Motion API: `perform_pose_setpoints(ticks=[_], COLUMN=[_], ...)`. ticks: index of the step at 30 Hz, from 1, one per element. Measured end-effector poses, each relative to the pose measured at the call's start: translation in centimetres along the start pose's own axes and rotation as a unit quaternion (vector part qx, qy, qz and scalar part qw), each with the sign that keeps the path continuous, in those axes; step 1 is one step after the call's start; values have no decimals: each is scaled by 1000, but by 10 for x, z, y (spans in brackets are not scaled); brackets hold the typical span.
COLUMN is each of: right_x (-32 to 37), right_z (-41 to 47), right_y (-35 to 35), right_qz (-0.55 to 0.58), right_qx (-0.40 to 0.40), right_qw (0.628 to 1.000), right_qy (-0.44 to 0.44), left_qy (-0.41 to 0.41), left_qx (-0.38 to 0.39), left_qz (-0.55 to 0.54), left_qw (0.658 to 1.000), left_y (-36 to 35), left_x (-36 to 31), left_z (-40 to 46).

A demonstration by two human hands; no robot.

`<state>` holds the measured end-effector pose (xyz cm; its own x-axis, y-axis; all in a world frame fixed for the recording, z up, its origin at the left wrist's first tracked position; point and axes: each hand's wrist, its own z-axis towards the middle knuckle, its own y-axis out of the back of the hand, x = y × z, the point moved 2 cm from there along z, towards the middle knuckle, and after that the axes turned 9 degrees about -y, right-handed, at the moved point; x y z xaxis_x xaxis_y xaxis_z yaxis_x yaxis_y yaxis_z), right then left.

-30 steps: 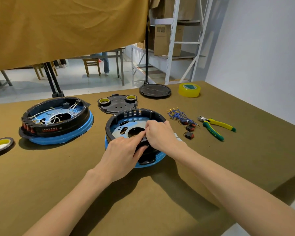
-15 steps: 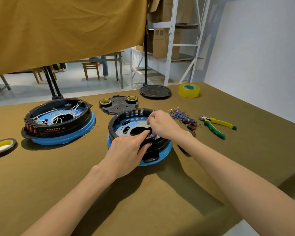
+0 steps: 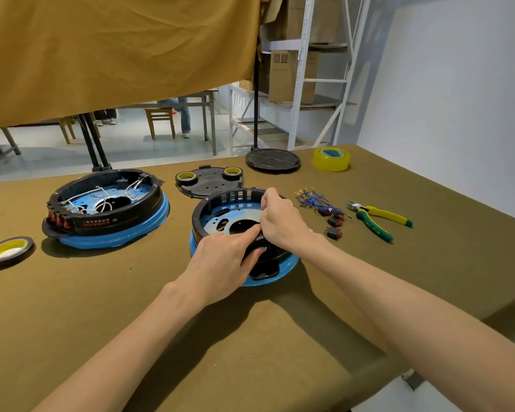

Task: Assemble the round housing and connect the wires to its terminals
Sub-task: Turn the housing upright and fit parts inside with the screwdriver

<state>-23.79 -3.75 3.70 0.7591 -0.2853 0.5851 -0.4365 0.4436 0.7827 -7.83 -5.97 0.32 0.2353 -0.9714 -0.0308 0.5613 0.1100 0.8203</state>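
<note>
- Head view, housing: round black housing on a blue base, mid-table.
- Left hand: fingers curled over the near rim, bracing it.
- Right hand: fingertips pinching a small part at the near wall; which part, cannot tell.
- Wires: blue wire bundle and red rocker switches lie just right, unconnected.
- Risk: the small part may slip or seat crooked if pushed askew.
- Room: open cloth nearside; cutting pliers further right; wired housing well left.

On the tabletop, the open housing sits centre, a wired housing to its left, a plate just behind, and wires, switches and pliers to its right.
</note>
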Motion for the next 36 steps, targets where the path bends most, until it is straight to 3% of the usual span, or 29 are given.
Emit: perform_pose_setpoints(ticks=[3, 6, 8, 10, 12, 15, 17, 20, 23, 25, 28, 32, 36], right_x=[-15, -45, -68, -86, -92, -94, -93, -86, -59, -35, 3, 29, 27], right_z=[2, -2, -7, -15, -25, -31, -30, -29, -32, -30, -21, -26, -28], right_y=[11, 28, 27, 17, 8, 8, 21, 52, 68, 69, 53, 23, 22], right_qz=[132, 84, -46, -171, -223, -242, -150, 127, 478, 586, 597, 491, 477], right_qx=[-112, -236, -195, -89, -15, 11, 10, -54, -47, 29, 44, -61, -96], right_qw=[984, 962, 968, 964, 957, 960, 971, 957, 842, 787, 788, 868, 874], right_qy=[-51, -109, -149, -185, -187, -143, -183, -256, -245, -191, -144, -45, -12], left_qy=[-1, -1, 10, 19, 26, 39, 44, 44, 49, 51, 51, 51, 55], left_qx=[5, 10, 16, 19, 17, 16, 22, 51, 67, 68, 68, 53, 38], left_qz=[-5, -16, -21, -28, -47, -74, -79, -85, -85, -85, -83, -68, -79], left_qw=[1000, 1000, 1000, 999, 998, 996, 996, 994, 993, 993, 993, 995, 995], left_y=[-2, -1, 0, 0, -1, 0, 1, 1, 2, 2, 1, -1, -5], left_x=[2, 4, 4, 5, 6, 6, 7, 10, 11, 11, 10, 10, 10], left_z=[-1, 0, 0, 0, 1, 3, 3, 5, 7, 6, 6, 6, 5])
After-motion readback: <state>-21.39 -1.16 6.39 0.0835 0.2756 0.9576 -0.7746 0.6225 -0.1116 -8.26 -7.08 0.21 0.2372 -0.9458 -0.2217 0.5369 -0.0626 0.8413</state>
